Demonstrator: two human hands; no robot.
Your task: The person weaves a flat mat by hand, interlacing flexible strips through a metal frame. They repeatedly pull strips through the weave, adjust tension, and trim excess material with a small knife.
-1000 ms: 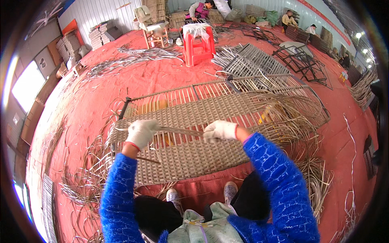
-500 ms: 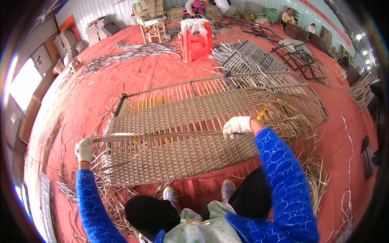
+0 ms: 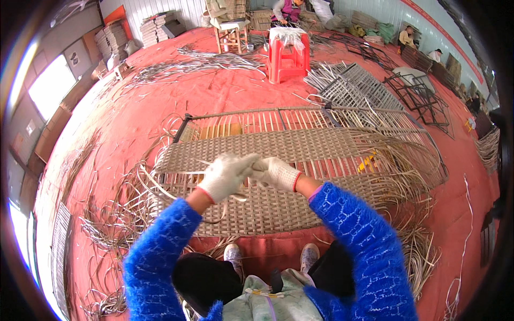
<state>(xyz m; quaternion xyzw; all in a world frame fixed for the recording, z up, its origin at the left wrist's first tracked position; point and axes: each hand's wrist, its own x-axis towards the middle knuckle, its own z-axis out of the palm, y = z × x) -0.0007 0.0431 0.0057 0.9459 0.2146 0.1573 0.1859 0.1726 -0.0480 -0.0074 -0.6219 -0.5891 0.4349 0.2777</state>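
Both my hands wear white knitted gloves and meet above a brown woven wicker panel (image 3: 257, 208) on a metal frame. My left hand (image 3: 225, 175) is closed around flat wicker strands (image 3: 184, 172), with loose ends showing at its left and below its palm. Its fingertips reach to the right and touch my other hand. My right hand (image 3: 276, 174) has its fingers bent and pressed against those fingertips; what they pinch is hidden. Two wide woven bands cross the panel, with bare lengthwise strands between them and at the far side.
Loose strands (image 3: 118, 230) spread off both panel ends. Behind it are a red plastic stool (image 3: 289, 59), a grey slatted panel (image 3: 358, 85), black metal frames (image 3: 423, 101) and a pile of grey strands (image 3: 203, 67). A wooden chair (image 3: 230, 35) stands farther back, near other people.
My hands were wide apart with strands stretched between them. My left hand has moved right and my right hand left, so they now meet over the panel. The view has shifted slightly.
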